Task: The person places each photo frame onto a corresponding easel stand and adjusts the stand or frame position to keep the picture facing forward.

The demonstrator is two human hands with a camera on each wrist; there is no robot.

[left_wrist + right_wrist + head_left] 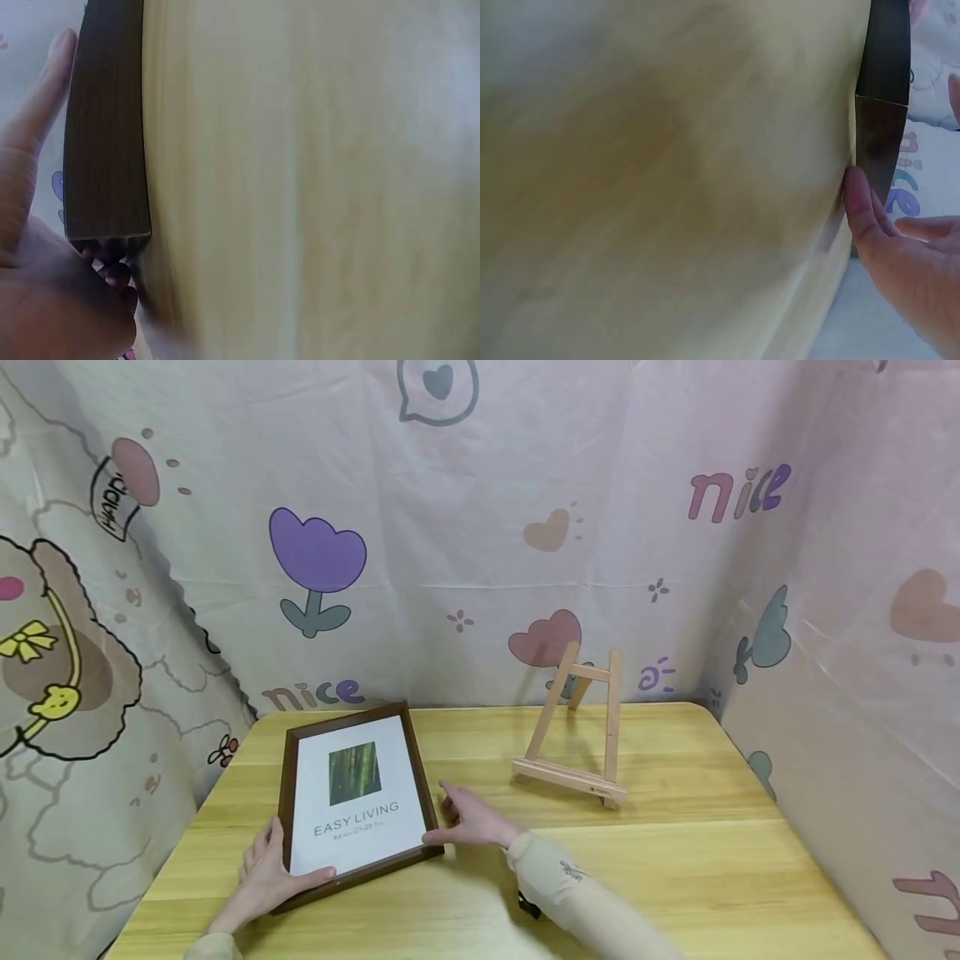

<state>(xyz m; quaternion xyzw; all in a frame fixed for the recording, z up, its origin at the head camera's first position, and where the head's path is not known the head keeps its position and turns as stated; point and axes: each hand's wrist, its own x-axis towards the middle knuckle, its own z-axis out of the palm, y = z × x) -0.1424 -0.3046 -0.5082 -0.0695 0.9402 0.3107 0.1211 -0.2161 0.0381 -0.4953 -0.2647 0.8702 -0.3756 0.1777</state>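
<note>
A brown picture frame [356, 797] with a white "EASY LIVING" insert and a small green picture lies at the left of the wooden table. My left hand [264, 875] grips its lower left corner, thumb along the front rim and fingers at the left side. In the left wrist view, some of those fingers [112, 274] show past the end of the brown rim. My right hand [476, 818] is at the lower right corner, thumb over the rim and forefinger stretched beside the right edge. A fingertip [855, 184] meets the frame's side low down in the right wrist view.
A small wooden easel [573, 768] stands toward the back right of the table [697, 860]. Printed cloth curtains [465, 552] hang behind the table and on both sides. Something small and black [528, 906] shows under the right sleeve.
</note>
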